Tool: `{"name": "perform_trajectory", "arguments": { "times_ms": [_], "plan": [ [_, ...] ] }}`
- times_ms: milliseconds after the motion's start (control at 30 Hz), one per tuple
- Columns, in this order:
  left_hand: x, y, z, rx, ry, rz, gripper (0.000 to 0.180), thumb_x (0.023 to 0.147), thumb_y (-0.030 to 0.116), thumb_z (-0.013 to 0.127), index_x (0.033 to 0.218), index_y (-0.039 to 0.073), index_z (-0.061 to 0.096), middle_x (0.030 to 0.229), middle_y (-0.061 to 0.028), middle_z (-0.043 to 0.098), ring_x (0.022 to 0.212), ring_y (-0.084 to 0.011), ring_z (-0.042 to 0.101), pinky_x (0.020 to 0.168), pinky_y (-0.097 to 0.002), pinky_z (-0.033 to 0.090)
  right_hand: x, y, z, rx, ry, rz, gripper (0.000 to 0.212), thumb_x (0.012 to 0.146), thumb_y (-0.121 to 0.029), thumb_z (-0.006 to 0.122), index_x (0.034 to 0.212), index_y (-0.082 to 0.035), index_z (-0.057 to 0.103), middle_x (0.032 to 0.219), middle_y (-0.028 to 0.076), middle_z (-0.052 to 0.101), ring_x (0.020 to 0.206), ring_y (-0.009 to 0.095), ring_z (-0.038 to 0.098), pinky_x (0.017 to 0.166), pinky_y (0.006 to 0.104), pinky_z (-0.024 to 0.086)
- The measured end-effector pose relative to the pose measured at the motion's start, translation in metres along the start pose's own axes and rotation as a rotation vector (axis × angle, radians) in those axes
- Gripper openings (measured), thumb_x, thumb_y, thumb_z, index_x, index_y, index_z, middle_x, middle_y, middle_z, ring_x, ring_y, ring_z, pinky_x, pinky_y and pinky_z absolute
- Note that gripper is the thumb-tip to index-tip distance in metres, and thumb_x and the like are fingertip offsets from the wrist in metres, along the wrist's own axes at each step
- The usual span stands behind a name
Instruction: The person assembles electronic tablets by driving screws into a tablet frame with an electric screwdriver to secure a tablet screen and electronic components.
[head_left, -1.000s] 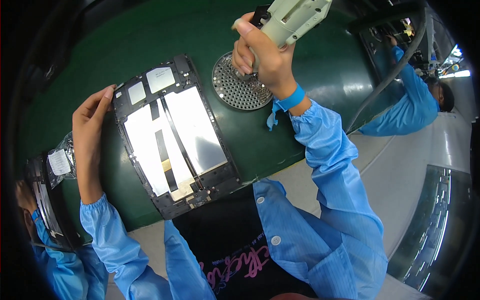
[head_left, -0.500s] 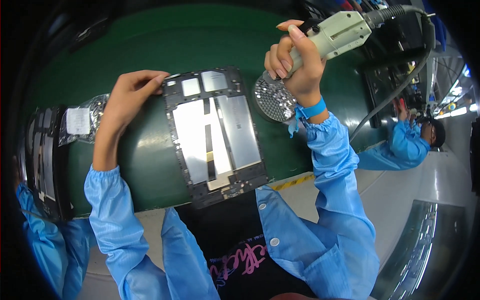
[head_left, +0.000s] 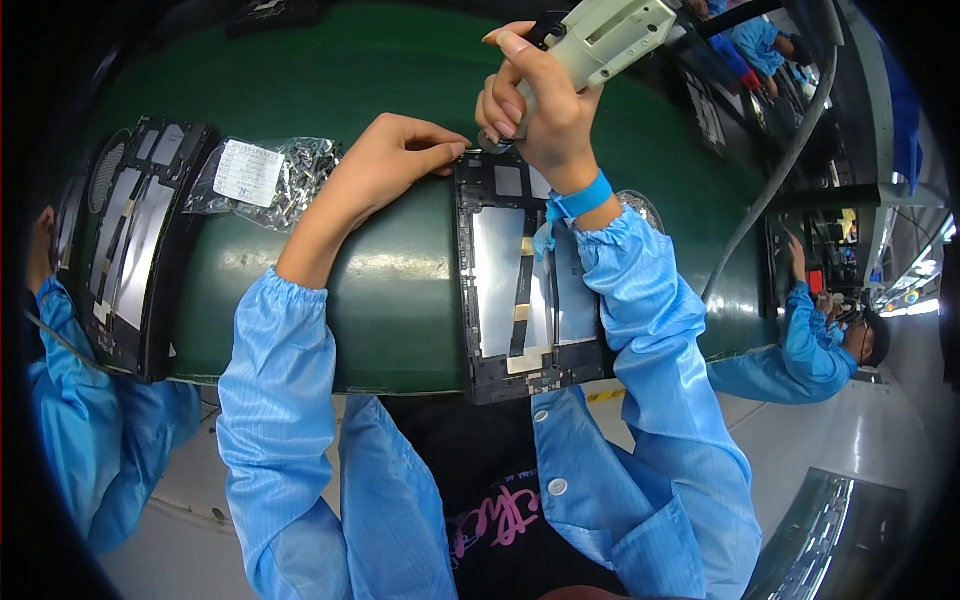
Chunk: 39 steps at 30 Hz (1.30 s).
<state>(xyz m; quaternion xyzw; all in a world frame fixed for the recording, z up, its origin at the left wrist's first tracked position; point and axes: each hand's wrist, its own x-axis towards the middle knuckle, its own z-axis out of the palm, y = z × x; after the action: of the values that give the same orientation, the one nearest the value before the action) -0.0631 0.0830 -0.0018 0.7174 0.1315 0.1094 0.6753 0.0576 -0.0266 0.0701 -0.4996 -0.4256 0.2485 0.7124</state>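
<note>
In front of me on the green bench lies an opened tablet body (head_left: pixel 500 285), with silver panels, dark flat cables and a black frame. My left hand (head_left: pixel 400 160) is at its far left corner, thumb and forefinger pinched at the edge; whatever sits between them is too small to name. My right hand (head_left: pixel 555 120) wraps round a pale electric screwdriver (head_left: pixel 610 40), its lower end pointing down at the tablet's far edge beside my left fingertips. A round dimpled screw plate (head_left: pixel 640 208) shows partly behind my right forearm.
Left of my left hand lies a clear bag (head_left: pixel 285 185) of small metal parts with a white label. Another opened tablet body (head_left: pixel 135 245) is further left, near a person's blue sleeve (head_left: pixel 75 400). A grey cable (head_left: pixel 775 185) hangs at right, near another person (head_left: pixel 800 350).
My right hand has brought the screwdriver from over the round plate to the tablet's far edge. My left hand stays at the corner. The whole view has shifted, showing more of the left side.
</note>
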Motion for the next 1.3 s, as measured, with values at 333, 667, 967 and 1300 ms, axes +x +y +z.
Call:
{"name": "perform_trajectory", "arguments": {
  "times_ms": [333,667,967,1300],
  "plan": [
    [0.000,-0.004,-0.005,0.046,-0.009,0.011,0.026,0.091,0.014,0.066,0.106,-0.008,0.071,0.085,-0.0091,0.071,0.075,-0.0117,0.064,0.072,-0.0251,0.052,0.000,0.013,0.011,0.058,-0.026,-0.024,0.018,0.093,-0.015,0.058,0.097,0.003,0.059,0.050,0.004,0.039,0.037,0.015,0.041,0.039,0.0318,0.037],
    [0.000,-0.005,-0.004,0.050,0.006,0.021,0.026,0.091,0.015,0.067,0.104,-0.008,0.071,0.083,-0.0086,0.071,0.074,-0.0119,0.063,0.071,-0.0252,0.051,-0.004,0.021,0.012,0.137,0.054,0.053,0.011,0.097,-0.007,0.058,0.107,-0.003,0.056,0.053,0.003,0.046,0.038,0.012,0.040,0.040,0.0260,0.035],
    [0.001,-0.007,-0.004,0.021,0.005,0.029,0.027,0.091,0.014,0.067,0.105,-0.008,0.071,0.084,-0.0096,0.071,0.075,-0.0124,0.064,0.072,-0.0254,0.052,-0.006,0.012,0.018,0.082,0.045,0.043,0.011,0.097,-0.007,0.058,0.107,-0.003,0.055,0.052,0.002,0.044,0.038,0.011,0.039,0.039,0.0260,0.034],
    [-0.003,-0.001,-0.003,0.068,-0.006,-0.011,0.027,0.092,0.012,0.064,0.109,-0.008,0.069,0.091,-0.0119,0.072,0.082,-0.0144,0.067,0.077,-0.0258,0.053,-0.005,0.015,0.016,0.114,0.008,0.082,0.020,0.098,-0.010,0.059,0.080,-0.006,0.052,0.052,0.001,0.045,0.037,0.011,0.040,0.038,0.0251,0.033]
  ]
}}
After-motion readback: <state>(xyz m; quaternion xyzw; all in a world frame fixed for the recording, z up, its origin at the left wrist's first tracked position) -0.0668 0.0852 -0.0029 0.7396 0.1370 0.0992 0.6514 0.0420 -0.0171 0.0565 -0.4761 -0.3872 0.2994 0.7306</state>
